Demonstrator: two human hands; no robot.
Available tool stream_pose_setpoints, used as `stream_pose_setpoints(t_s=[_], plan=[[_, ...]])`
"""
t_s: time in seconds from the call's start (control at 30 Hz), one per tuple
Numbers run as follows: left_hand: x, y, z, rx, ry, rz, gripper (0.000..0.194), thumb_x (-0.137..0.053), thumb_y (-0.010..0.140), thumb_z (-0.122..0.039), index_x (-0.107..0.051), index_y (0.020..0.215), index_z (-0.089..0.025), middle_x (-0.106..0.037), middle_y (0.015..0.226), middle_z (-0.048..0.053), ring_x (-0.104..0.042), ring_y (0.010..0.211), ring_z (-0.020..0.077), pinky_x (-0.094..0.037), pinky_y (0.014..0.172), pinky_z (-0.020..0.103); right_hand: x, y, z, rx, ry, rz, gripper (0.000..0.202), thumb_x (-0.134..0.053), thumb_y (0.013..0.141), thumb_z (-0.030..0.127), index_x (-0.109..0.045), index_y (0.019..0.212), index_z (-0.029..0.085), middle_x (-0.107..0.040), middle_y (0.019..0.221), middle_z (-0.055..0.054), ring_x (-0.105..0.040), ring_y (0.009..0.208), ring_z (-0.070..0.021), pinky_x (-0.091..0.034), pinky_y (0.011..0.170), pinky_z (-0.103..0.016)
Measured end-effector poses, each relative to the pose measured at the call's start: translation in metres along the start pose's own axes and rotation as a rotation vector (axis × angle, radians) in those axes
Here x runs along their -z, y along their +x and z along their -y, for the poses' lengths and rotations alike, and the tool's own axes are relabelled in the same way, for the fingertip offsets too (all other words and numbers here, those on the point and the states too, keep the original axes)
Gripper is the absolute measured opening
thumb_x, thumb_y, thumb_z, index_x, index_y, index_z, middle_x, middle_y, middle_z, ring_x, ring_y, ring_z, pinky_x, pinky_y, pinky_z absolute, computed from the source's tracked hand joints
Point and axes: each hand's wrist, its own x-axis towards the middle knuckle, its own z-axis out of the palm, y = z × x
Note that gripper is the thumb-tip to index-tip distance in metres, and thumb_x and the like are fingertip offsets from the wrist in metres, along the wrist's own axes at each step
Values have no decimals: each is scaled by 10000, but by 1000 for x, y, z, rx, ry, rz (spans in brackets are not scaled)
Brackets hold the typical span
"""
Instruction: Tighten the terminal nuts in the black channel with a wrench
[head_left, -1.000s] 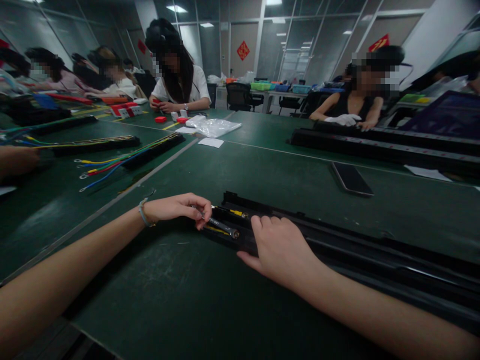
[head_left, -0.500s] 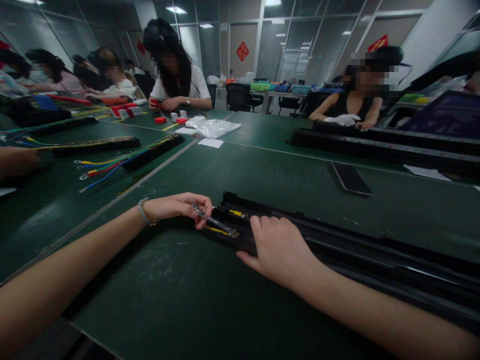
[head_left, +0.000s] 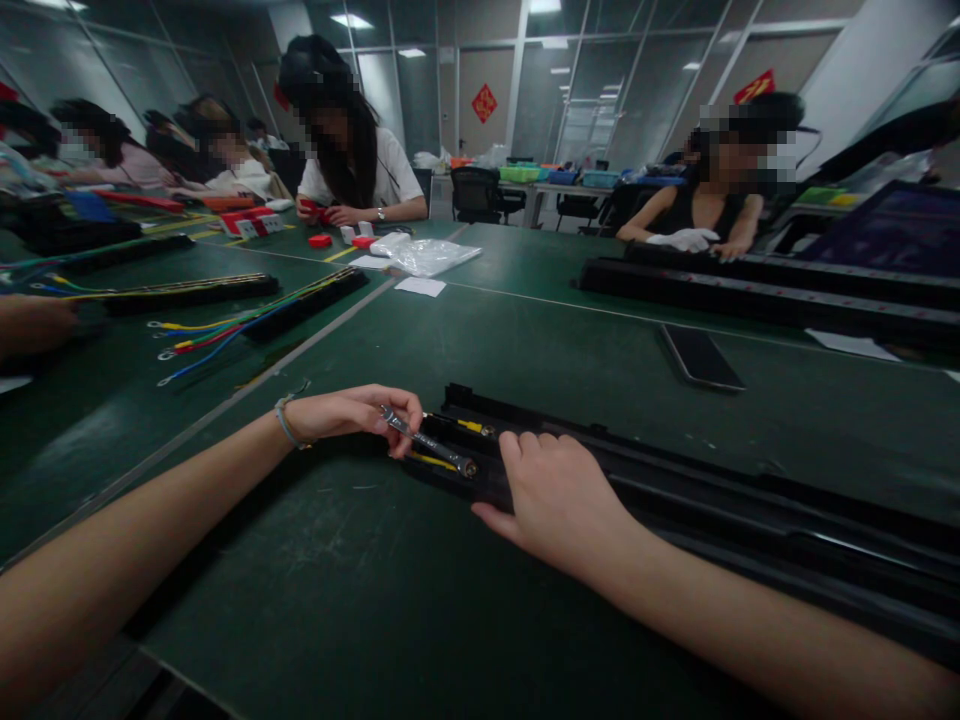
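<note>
My left hand [head_left: 379, 413] is closed around the shank of a metal wrench [head_left: 429, 441]. The wrench slants down to the right, and its ring end sits over a fastener at the end of a yellow wire [head_left: 435, 461]. Both lie inside a long black channel-shaped housing [head_left: 697, 487]. Just behind, a yellow-sleeved cable lug [head_left: 472, 427] is at a second fastener. My right hand [head_left: 559, 490] wraps over the housing to the right of the wrench, its thumb on the near side. The palm hides part of the channel.
A phone [head_left: 703, 357] lies behind the housing. To the left are black bars with coloured wires and ring lugs [head_left: 202, 340]. A plastic bag [head_left: 431, 255] and white paper [head_left: 421, 287] lie farther back. Co-workers sit around the table, one behind another long black housing [head_left: 750, 290].
Almost nothing differs. My hands, the wrench and the housing keep the same places; the co-worker in white has leaned slightly.
</note>
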Motion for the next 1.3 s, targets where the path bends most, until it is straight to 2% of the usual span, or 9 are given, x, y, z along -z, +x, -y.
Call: stream_pose_setpoints(t_s=[0.27,0.7,1.3], plan=[[1,0,1,1,8,15,272,-559,700,-300,-512,899,-121,-586,784,68,-525,730,198,-389,662,285,-2,1,-1,1,-2,1,476,-396,706,559,-513,893,137,-571,766,-102,-528,699,-224,-376,626,-347],[-3,2,-6,4,179,6,222,-538,722,-285,-513,867,-119,-565,734,44,-504,691,178,-357,637,269,-2,2,-1,8,9,-9,478,-396,704,558,-521,882,132,-572,758,-103,-525,691,-227,-387,625,-355],[-9,1,-11,19,297,-13,133,-484,744,-224,-509,831,-126,-546,704,26,-488,672,164,-361,639,265,-1,2,-1,5,10,9,468,-413,701,541,-524,898,130,-575,775,-105,-525,695,-225,-392,629,-353]])
